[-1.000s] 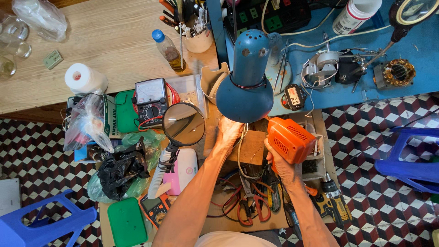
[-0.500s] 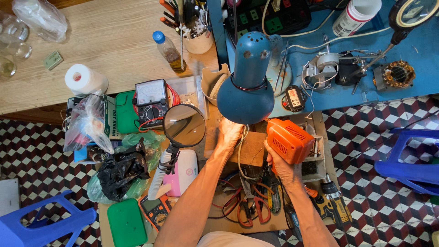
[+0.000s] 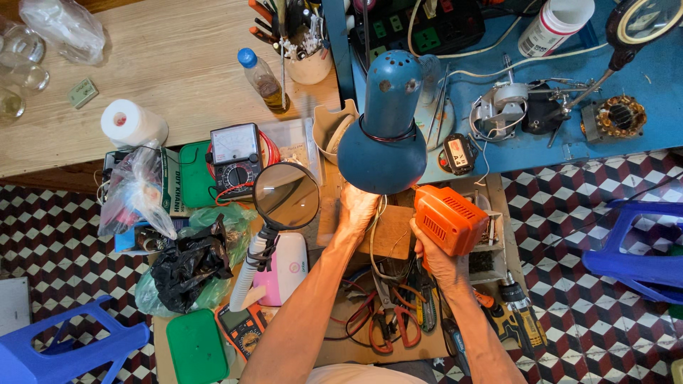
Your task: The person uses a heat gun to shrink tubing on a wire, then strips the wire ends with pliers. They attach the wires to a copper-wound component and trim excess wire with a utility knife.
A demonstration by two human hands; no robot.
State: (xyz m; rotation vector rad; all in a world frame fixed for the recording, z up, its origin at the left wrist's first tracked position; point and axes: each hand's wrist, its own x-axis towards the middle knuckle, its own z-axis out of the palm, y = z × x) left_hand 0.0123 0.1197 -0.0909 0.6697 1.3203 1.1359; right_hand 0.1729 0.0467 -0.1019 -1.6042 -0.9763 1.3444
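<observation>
A long wooden table (image 3: pixel 163 78) fills the far left, a blue workbench (image 3: pixel 640 78) the far right. Over the middle hangs a blue desk lamp (image 3: pixel 384 135), whose shade hides the fingertips of the left hand (image 3: pixel 358 210) just beneath it; that hand lies on a wooden block (image 3: pixel 393 233), and whether it is closed on anything I cannot tell. The right hand (image 3: pixel 435 262) is wrapped around the near end of an orange power-tool housing (image 3: pixel 450 219), which sits just right of the block, under the lamp's edge. Left of the arms stands a round magnifying glass (image 3: pixel 286 195) on a white and pink base (image 3: pixel 283 269), with an analog multimeter (image 3: pixel 233 158) beyond it. Pliers with red handles (image 3: pixel 388 320) lie between the forearms, a cordless drill (image 3: pixel 514 316) near right. A black plastic bag (image 3: pixel 186 264) sits far left.
</observation>
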